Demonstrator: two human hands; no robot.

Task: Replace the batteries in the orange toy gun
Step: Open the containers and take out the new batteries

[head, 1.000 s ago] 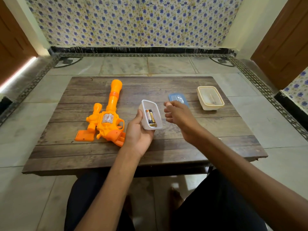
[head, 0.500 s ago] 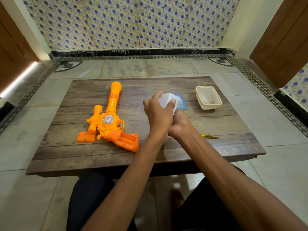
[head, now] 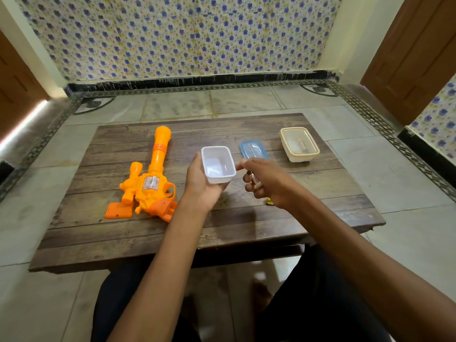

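The orange toy gun (head: pixel 150 182) lies on the left half of the wooden table (head: pixel 308 193), its barrel pointing away from me, and its loose orange battery cover (head: pixel 118 211) rests beside the grip. My left hand (head: pixel 201 186) holds a small white container (head: pixel 218 164) upright above the table's middle; nothing shows inside it. Just to its right, my right hand (head: pixel 266 182) grips the batteries (head: pixel 253 176), whose ends peek out between the curled fingers.
A blue lid (head: pixel 253 150) lies behind my right hand. A cream container (head: pixel 299 144) with a small item inside stands at the back right. A yellow screwdriver tip (head: pixel 270 201) peeks out under my right wrist. My knees sit under the near table edge.
The white container held batteries a second ago. It was tipped over my right hand, then turned upright again. The batteries are now in my right hand.
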